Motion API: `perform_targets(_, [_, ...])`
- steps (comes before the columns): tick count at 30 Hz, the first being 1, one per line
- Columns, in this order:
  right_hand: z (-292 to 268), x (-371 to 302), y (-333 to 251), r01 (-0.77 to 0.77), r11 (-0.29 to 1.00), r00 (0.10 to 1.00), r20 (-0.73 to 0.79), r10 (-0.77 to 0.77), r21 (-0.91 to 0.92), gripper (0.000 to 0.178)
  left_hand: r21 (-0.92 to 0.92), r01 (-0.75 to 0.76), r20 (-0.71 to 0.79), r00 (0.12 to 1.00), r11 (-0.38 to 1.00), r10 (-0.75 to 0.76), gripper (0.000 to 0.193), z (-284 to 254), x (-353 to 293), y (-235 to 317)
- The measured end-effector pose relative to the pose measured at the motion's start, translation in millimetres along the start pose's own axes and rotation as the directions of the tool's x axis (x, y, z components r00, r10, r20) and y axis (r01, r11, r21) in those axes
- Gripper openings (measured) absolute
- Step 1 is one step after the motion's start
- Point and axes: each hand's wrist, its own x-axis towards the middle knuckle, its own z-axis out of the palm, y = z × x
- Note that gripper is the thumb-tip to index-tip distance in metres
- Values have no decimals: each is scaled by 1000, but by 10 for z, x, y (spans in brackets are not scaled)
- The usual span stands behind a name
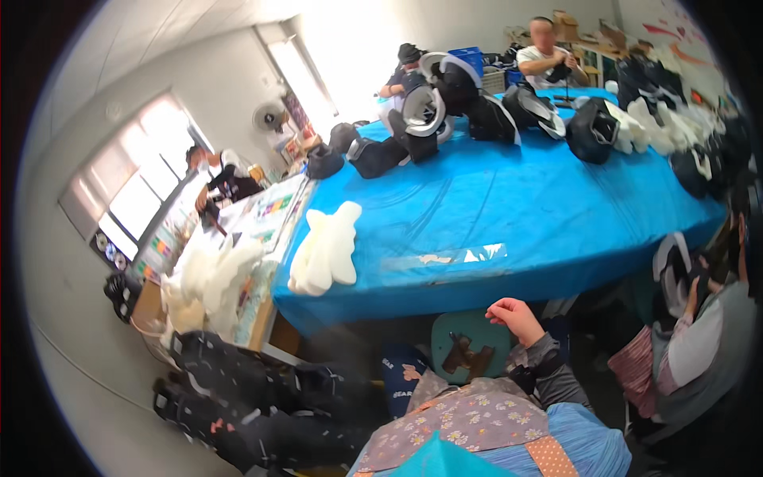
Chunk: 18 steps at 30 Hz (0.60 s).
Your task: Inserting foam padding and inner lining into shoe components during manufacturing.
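Foam pieces (324, 250) leftward on table (509, 199)

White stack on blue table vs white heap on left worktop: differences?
The white stack is compact; the white heap sprawls. The heap looks larger in view than the stack. The stack sits on the blue table; the heap lies on the pale worktop. Both are off-white.

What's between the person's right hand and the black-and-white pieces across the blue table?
Blue cover, with a shiny strip on it, nearer the right hand; the head view shows this.
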Motion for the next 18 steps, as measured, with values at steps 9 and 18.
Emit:
perform_targets(9, [-379,-235,193,125,986,985,-101,-137,-114,18,-524,-24,-132,990,851,-54,18,-574,-145,738])
perform_targets(18, [134,-837,-1677,520,425,851,494,-181,-741,30,-880,-196,-56,947,433,316,19,-1090,-738,2207])
